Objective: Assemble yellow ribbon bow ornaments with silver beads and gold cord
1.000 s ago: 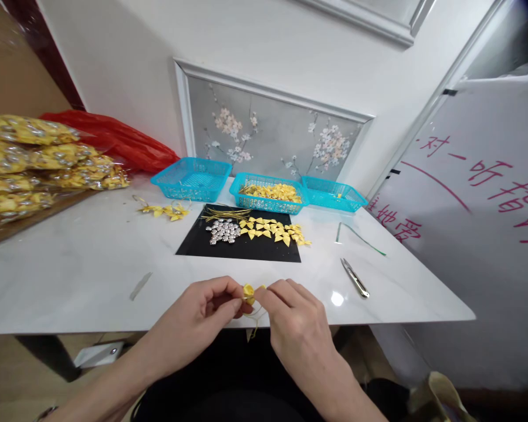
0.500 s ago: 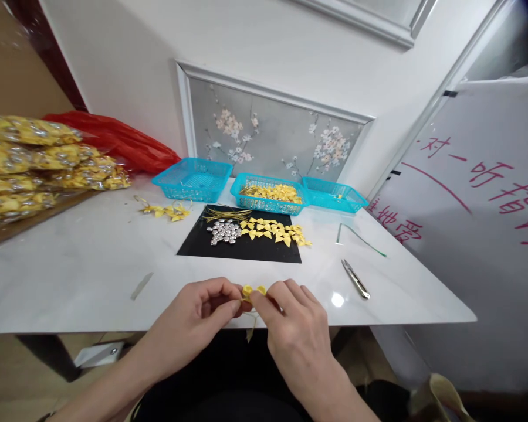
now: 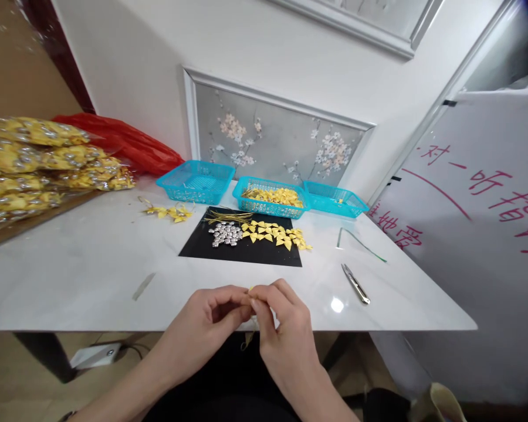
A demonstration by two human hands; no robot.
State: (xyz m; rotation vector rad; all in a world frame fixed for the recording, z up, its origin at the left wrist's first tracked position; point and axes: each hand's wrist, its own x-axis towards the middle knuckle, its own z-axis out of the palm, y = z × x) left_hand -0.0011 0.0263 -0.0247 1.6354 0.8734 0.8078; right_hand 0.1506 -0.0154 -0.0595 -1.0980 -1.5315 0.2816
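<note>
My left hand [image 3: 213,316] and my right hand [image 3: 287,322] meet at the table's front edge, fingertips pinched together. Between them is a small yellow petal piece [image 3: 251,288], mostly hidden by my fingers. A thin cord [image 3: 246,340] hangs below the fingertips, with a small pale bit on it. Beyond my hands lies a black mat [image 3: 242,255]. On it are silver beads [image 3: 226,234], folded yellow petal pieces [image 3: 268,230] in rows, and a bunch of gold cords [image 3: 229,215].
Three blue baskets stand along the wall; the middle basket [image 3: 270,209] holds yellow pieces. Thread snips [image 3: 355,284] and a green strip [image 3: 361,243] lie at right. Bagged yellow bundles [image 3: 35,170], a red bag [image 3: 127,143] and finished-looking yellow strands [image 3: 169,211] sit at left.
My right hand has turned and shifted left, its fingertips now against the left hand's. The yellow petals, plainly seen before, are now mostly covered. The view has shifted slightly.
</note>
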